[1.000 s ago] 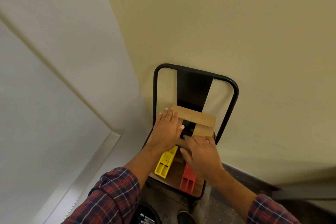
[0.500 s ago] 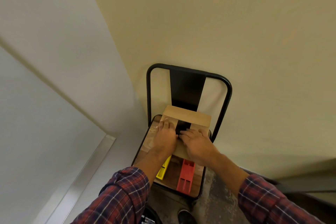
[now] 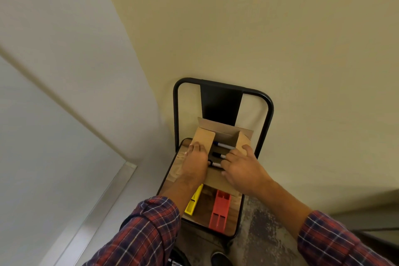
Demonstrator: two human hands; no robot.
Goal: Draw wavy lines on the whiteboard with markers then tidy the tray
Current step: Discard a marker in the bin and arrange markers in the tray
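1. Although the cardboard box point(image 3: 226, 136) on the chair point(image 3: 220, 101) stands opened, the markers point(image 3: 224, 146) are not yet lifted; they are laid crosswise inside, long axes running left to right.
2. The left hand point(image 3: 195, 162) is pressed flat, fingers straight, on the left flap point(image 3: 204, 138).
3. The right hand point(image 3: 241, 165) is nearer, at the markers' ends; whether anything is gripped cannot be told.

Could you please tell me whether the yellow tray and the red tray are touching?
Apart. The head view shows a strip of bare wooden seat between the yellow tray and the red tray.
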